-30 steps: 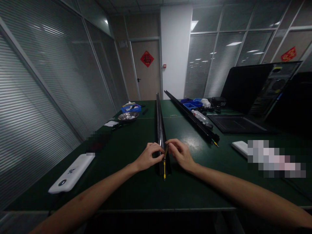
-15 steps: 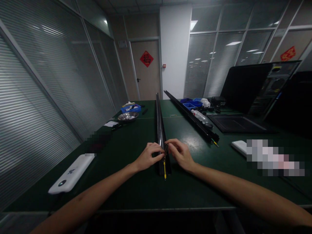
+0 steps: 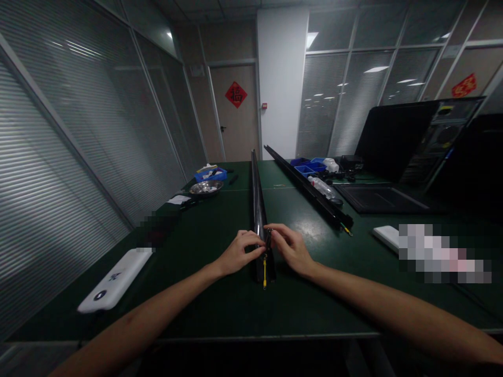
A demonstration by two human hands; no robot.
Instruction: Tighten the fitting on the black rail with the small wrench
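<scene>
A long black channel-shaped rail (image 3: pixel 257 196) lies lengthwise on the green table, its near end between my hands. My left hand (image 3: pixel 239 254) reaches over the rail from the left, thumb and fingers pinched on a small dark metal part (image 3: pixel 269 240). From the right, my right hand (image 3: pixel 293 248) has its curled fingertips closed on the upper side of that part. Its exact kind is too small and dark to tell. Below the fingertips, a short yellow wire (image 3: pixel 264 271) with a ring terminal hangs toward me over the rail's near end.
A second black rail (image 3: pixel 310 188) lies slantwise to the right, beside a plastic bottle (image 3: pixel 324 188) and blue bins (image 3: pixel 304 170). Left stand a metal bowl (image 3: pixel 206 188) and a white device (image 3: pixel 116 280). A black panel (image 3: pixel 385 199) and computer case (image 3: pixel 416 141) are at right.
The lower end of the yellow wire has shifted slightly left. The small metal part seems turned a little between my fingers; both hands stay in nearly the same place.
</scene>
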